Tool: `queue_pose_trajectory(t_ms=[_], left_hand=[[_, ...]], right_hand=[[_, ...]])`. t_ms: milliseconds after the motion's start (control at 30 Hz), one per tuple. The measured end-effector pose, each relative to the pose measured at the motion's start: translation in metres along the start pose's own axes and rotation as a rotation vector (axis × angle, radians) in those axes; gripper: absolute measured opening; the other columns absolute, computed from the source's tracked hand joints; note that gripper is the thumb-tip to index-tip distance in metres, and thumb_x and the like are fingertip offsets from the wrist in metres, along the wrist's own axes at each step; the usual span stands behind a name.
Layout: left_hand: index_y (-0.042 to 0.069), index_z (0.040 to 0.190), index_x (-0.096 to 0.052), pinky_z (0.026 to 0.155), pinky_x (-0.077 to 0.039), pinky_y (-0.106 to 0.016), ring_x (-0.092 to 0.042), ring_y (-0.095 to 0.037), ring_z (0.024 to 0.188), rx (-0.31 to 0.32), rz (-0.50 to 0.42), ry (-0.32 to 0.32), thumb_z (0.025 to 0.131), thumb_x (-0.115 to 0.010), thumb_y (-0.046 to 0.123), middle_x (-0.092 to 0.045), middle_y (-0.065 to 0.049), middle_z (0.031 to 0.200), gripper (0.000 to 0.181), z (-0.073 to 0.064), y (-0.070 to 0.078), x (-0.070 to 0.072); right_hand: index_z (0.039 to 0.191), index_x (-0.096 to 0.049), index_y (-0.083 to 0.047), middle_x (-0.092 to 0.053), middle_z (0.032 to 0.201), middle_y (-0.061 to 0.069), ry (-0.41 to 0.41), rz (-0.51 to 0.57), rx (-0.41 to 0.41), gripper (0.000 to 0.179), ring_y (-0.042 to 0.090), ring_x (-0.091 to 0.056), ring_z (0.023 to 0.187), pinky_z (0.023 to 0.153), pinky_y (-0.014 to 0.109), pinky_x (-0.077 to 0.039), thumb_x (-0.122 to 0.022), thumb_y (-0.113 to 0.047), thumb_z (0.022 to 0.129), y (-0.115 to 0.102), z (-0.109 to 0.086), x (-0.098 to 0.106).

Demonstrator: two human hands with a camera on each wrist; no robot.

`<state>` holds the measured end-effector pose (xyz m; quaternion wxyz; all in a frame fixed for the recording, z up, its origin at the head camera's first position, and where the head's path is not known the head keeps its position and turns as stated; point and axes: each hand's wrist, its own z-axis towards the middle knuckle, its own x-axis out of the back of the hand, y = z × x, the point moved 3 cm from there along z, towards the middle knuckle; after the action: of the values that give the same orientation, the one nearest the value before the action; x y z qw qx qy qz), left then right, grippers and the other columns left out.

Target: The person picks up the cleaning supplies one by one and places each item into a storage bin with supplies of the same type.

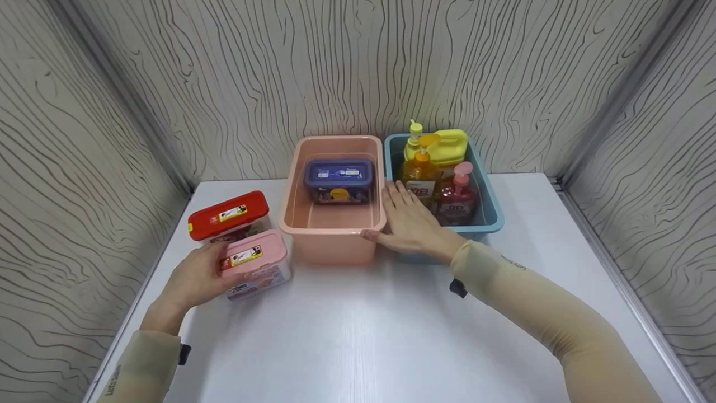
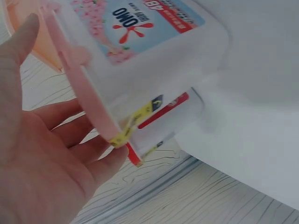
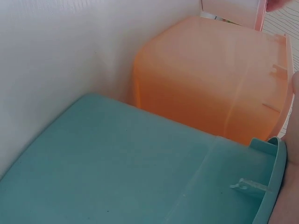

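Note:
My left hand (image 1: 193, 277) holds the near left end of an OMO laundry capsule box (image 1: 263, 254) with a pink lid, thumb on the front side and fingers at the back. The box's printed white side (image 2: 154, 60) faces the left wrist view. Right behind it is a similar box with a red lid (image 1: 229, 215). With fingers straight, my right hand (image 1: 411, 224) rests on the adjoining rims of a pink bin (image 1: 335, 246) and a blue bin (image 1: 492, 215). Its thumb lies at the pink bin's front right corner.
Inside the pink bin sits a dark blue lidded box (image 1: 338, 173). The blue bin contains an orange pump bottle (image 1: 420, 173), a red pump bottle (image 1: 456, 201) and yellow bottles (image 1: 450, 146). Wood-patterned panels (image 1: 347, 67) enclose the white table (image 1: 347, 336).

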<state>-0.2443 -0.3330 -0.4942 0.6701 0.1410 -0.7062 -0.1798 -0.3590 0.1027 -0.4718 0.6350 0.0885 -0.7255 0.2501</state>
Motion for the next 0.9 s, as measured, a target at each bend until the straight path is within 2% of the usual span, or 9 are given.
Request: queue_pose_trajectory(t_ms=[400,633,733,900], left_hand=[[0.012,0.171,-0.046,0.126,-0.037,-0.082,-0.055,-0.048,0.15,0.035,-0.1,0.013,0.083,-0.096,0.055,-0.057,-0.019,0.168,0.109,-0.002,-0.014,-0.007],[0.011,0.172,-0.045,0.127,-0.035,-0.082,-0.052,-0.048,0.155,0.033,-0.164,0.032,0.084,-0.097,0.051,-0.054,-0.019,0.171,0.11,-0.004,-0.022,-0.009],[0.012,0.171,-0.048,0.128,-0.033,-0.083,-0.046,-0.051,0.161,0.038,-0.225,0.041,0.085,-0.097,0.049,-0.05,-0.019,0.175,0.105,-0.007,-0.026,-0.011],[0.019,0.163,-0.061,0.129,-0.028,-0.085,-0.033,-0.056,0.168,0.038,-0.329,0.052,0.089,-0.096,0.043,-0.043,-0.018,0.18,0.086,-0.01,-0.033,-0.014]], right_hand=[[0.18,-0.004,-0.003,0.003,0.191,0.019,0.002,-0.005,0.006,0.131,0.041,0.0,0.179,0.147,0.056,-0.006,-0.036,-0.099,0.096,0.001,0.0,0.0],[0.18,-0.003,-0.003,0.004,0.19,0.018,-0.002,-0.011,0.007,0.13,0.041,0.0,0.179,0.146,0.057,-0.006,-0.034,-0.098,0.097,0.0,-0.001,0.002],[0.18,-0.004,-0.003,0.003,0.19,0.019,-0.001,-0.016,0.013,0.129,0.042,-0.001,0.179,0.146,0.058,-0.007,-0.035,-0.097,0.098,0.0,0.0,0.002],[0.179,-0.006,-0.002,0.0,0.19,0.021,0.01,-0.021,0.024,0.127,0.043,-0.003,0.179,0.146,0.058,-0.009,-0.037,-0.095,0.099,0.001,0.0,0.001]])
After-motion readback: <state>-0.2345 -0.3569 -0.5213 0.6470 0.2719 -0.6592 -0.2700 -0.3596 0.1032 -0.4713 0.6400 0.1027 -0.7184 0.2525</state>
